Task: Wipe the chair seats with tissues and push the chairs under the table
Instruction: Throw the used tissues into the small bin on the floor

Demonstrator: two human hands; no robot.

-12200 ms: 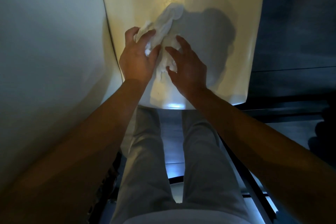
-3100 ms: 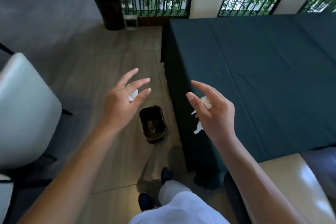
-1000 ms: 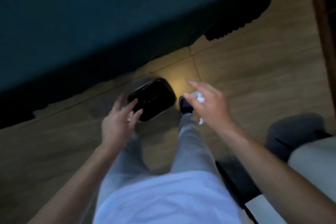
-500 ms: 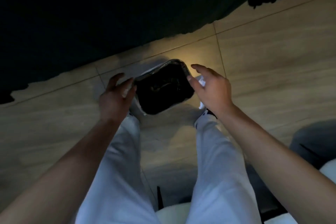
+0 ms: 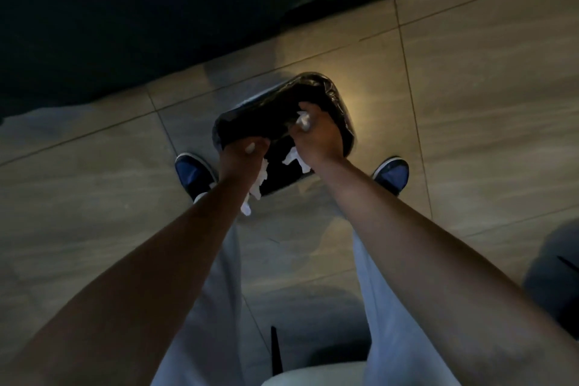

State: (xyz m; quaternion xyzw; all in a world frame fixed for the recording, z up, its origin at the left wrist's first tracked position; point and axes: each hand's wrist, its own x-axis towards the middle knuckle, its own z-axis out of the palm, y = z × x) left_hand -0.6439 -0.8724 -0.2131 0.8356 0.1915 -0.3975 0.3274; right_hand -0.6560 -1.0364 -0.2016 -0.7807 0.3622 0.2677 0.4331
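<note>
Both hands hang over the mouth of a small black-lined bin on the tiled floor, so the step in hand looks like getting rid of used tissues between wiping and pushing the chairs in. The left hand is curled shut around a crumpled tissue whose loose end trails down below the wrist, at the near rim of the bin. The right hand is likewise closed on a second tissue, a bit showing between the fingers and a scrap dangling beneath the palm, directly above the bin's dark opening. The next move, as I judge it, calls for opening the fingers while both wads are over the opening; the left one sits nearer the rim and its tail could catch or fall outside. Either side of the hands stand the person's blue shoes, close to the bin. Beyond the hands hangs the dark cloth over the surface. Nearer the person than the hands, a pale chair seat shows at the bottom edge, apparently not yet pushed under.
</note>
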